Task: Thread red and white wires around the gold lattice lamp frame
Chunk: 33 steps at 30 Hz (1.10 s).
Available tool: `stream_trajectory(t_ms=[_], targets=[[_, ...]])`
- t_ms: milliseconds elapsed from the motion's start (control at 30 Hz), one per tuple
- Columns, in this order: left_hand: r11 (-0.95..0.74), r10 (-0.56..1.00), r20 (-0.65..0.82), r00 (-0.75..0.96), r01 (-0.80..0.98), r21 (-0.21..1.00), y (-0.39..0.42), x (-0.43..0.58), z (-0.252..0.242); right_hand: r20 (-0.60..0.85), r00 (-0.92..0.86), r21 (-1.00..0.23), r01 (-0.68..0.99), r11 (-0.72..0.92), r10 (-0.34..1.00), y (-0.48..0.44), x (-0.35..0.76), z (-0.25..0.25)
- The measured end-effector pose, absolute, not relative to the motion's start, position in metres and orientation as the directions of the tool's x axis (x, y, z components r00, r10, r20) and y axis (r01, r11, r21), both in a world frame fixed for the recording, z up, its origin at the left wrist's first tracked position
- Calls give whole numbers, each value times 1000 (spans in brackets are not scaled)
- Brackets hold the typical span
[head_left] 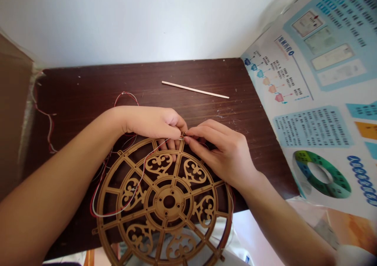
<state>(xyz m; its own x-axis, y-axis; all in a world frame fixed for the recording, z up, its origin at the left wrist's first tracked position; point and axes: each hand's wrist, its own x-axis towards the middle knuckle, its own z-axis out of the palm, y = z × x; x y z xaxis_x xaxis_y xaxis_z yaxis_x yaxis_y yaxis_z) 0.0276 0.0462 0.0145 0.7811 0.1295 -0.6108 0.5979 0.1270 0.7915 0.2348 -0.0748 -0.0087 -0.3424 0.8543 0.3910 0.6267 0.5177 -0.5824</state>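
Note:
A flat wooden wheel [165, 201] with cut-out scroll patterns and spokes lies on the dark brown table [88, 85], overhanging its near edge. Thin red and white wires [118, 209] loop across its left side. My left hand [150, 122] and my right hand [219, 150] meet at the wheel's far rim. Both pinch a small part there, at the top spoke's end. The fingertips touch each other, and what they pinch is too small to make out.
A thin pale wooden stick [194, 89] lies on the table beyond my hands. More red wire [126, 96] curls behind my left wrist. A printed poster [321, 101] with charts stands along the right side. A white wall runs behind the table.

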Motion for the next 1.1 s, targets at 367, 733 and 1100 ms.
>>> stream_trajectory(t_ms=[367,733,1100], targets=[[91,113,-610,784,604,792,47,30,15,277,-446,-547,655,521,851,-65,235,4],[122,107,-568,816,557,822,47,26,11,207,-432,-644,615,455,878,-61,231,10],[118,130,-602,788,591,798,48,27,9,-6,-334,-861,482,165,942,-51,231,9]])
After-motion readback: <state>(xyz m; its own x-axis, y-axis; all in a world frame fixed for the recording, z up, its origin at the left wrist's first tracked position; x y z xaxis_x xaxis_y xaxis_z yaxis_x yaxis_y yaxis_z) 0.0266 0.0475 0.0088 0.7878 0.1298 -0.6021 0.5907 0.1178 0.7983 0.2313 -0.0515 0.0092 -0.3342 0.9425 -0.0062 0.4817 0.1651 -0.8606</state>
